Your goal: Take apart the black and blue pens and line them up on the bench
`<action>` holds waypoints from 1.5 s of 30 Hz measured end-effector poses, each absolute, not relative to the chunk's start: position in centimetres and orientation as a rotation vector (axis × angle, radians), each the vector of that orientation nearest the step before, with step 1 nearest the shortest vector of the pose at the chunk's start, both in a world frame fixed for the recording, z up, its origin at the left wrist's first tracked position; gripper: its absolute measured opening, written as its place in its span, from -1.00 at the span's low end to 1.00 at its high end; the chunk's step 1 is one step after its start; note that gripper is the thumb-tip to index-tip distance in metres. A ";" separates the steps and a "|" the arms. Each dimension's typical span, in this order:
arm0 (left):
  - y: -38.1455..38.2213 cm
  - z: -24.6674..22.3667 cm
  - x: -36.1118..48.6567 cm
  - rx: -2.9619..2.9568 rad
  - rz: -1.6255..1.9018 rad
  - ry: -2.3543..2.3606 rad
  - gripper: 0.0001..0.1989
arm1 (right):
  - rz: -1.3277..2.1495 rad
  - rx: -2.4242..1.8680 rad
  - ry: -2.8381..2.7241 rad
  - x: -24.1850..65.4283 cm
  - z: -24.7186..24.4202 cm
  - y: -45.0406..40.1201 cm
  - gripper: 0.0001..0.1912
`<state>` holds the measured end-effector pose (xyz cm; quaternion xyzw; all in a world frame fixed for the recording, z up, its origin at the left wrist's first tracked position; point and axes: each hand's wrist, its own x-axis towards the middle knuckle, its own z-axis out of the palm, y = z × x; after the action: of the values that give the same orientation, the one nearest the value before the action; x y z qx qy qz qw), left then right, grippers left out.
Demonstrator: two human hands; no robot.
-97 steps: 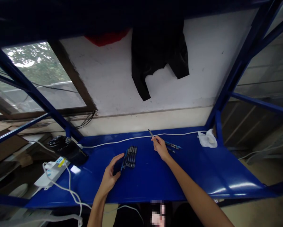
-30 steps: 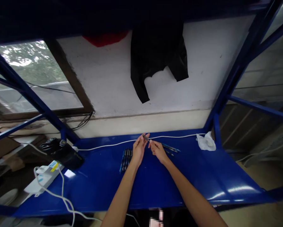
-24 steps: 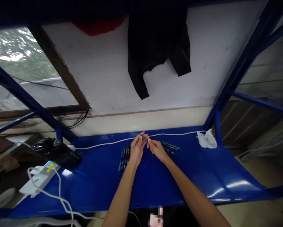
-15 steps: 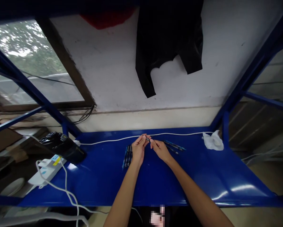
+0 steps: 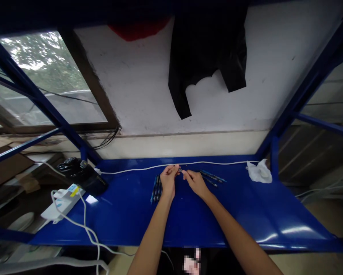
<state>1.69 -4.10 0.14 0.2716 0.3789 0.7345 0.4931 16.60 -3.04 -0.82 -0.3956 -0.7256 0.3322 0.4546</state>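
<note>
Both hands meet above the far middle of the blue table point(image 5: 200, 225). My left hand point(image 5: 169, 180) and my right hand point(image 5: 194, 181) pinch a small dark, pen-like piece point(image 5: 181, 170) between them, its ends hidden by the fingers. Beside my left hand, on its left, several dark pens with blue ends point(image 5: 157, 188) lie side by side. To the right of my right hand a few more pens point(image 5: 213, 177) lie at a slant.
A black bottle point(image 5: 82, 176) leans at the left by a white power strip point(image 5: 63, 204) with looping cables. A white cable point(image 5: 137, 169) runs along the back. Crumpled white tissue point(image 5: 259, 171) lies at the right. Blue frame posts flank the table; dark clothing point(image 5: 207, 49) hangs above.
The whole view has shifted slightly, so the scene sits a little further right. Both hands stay together on the small piece, with only slight finger movement.
</note>
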 end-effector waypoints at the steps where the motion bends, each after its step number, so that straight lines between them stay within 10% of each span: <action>1: -4.1 0.1 1.7 0.658 1.793 0.919 -0.56 | 0.808 -0.973 -1.800 16.6 -0.9 -3.1 -0.36; 25: -4.3 0.1 1.2 0.631 1.655 0.793 -0.58 | 0.730 -0.967 -1.866 16.9 -2.0 -2.6 -0.80; 45: -4.4 0.2 1.4 0.630 1.646 0.813 -0.59 | 0.684 -0.955 -1.893 16.8 -2.3 -2.4 -0.75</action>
<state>1.36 -4.42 0.24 0.2680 0.3455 0.6997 0.5650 16.84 -2.35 -2.26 -0.3846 -0.7625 0.2755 0.4413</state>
